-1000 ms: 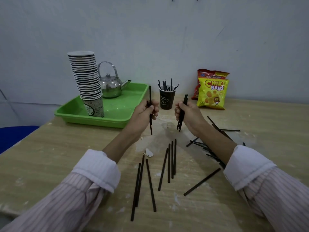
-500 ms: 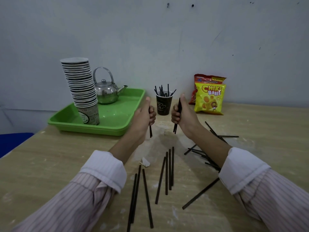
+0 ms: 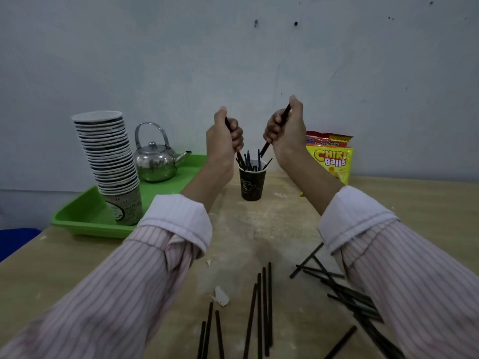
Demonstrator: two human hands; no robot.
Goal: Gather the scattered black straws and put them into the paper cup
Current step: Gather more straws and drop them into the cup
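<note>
A dark paper cup (image 3: 252, 183) stands near the table's far side with several black straws sticking out of it. My left hand (image 3: 223, 141) hovers just above the cup's left rim, fist shut on a black straw whose lower end dips into the cup. My right hand (image 3: 286, 130) is above the cup's right side, shut on a black straw (image 3: 265, 149) that slants down toward the cup's mouth. Several loose black straws (image 3: 263, 309) lie on the wooden table near me, with another crossed heap of straws (image 3: 337, 283) partly hidden under my right sleeve.
A green tray (image 3: 85, 218) at the left holds a tall stack of paper cups (image 3: 108, 156) and a metal kettle (image 3: 155, 161). Yellow and red snack bags (image 3: 330, 156) lean on the wall right of the cup. A white scrap (image 3: 220, 296) lies on the table.
Both hands rose and moved forward from in front of the cup to just above it, carrying their straws. The straw tips now point into the cup's mouth.
</note>
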